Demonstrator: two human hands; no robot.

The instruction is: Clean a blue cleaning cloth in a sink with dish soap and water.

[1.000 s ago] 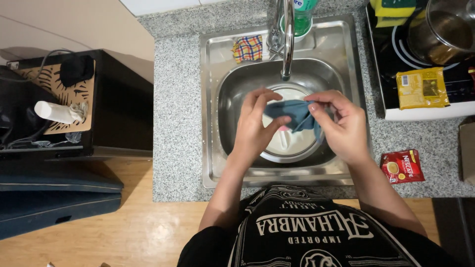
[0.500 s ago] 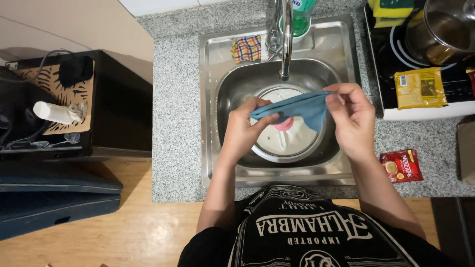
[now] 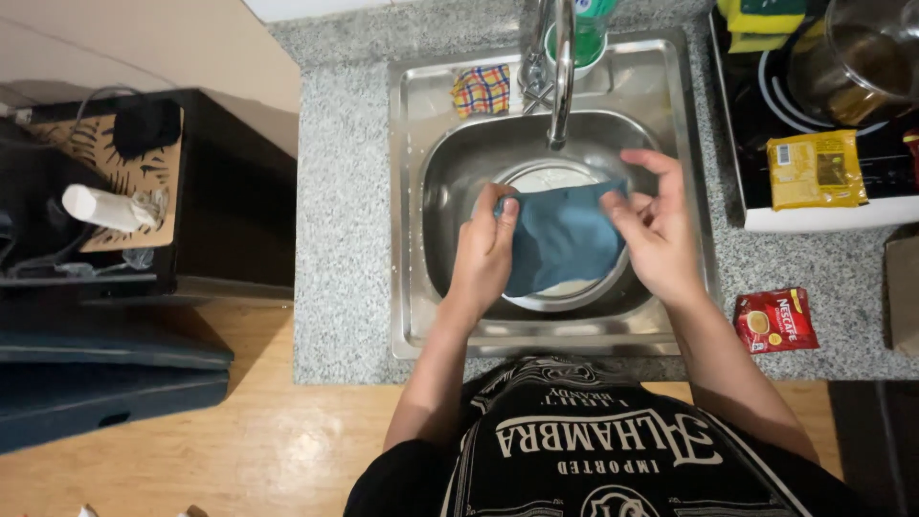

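Over the steel sink (image 3: pixel 412 191) I hold a teal-blue cloth (image 3: pixel 560 235) spread flat between both hands. My left hand (image 3: pixel 483 254) pinches its left edge near the top corner. The right edge is gripped by my right hand (image 3: pixel 656 230), thumb in front and fingers raised behind. Under the cloth a round white plate (image 3: pixel 546 177) lies in the basin, mostly hidden. The tap spout (image 3: pixel 560 77) ends just above the plate's far rim.
A checked yellow-red cloth (image 3: pixel 481 89) lies on the sink's back ledge by a green bottle (image 3: pixel 579 29). At right sit a stove with a pot (image 3: pixel 862 57), a yellow packet (image 3: pixel 816 169) and a red sachet (image 3: pixel 775 321). A dark cabinet (image 3: pixel 144 191) stands at left.
The cloth was bunched against the plate, then lifted and stretched; now it hangs opened out as a flat sheet. My hands have moved apart.
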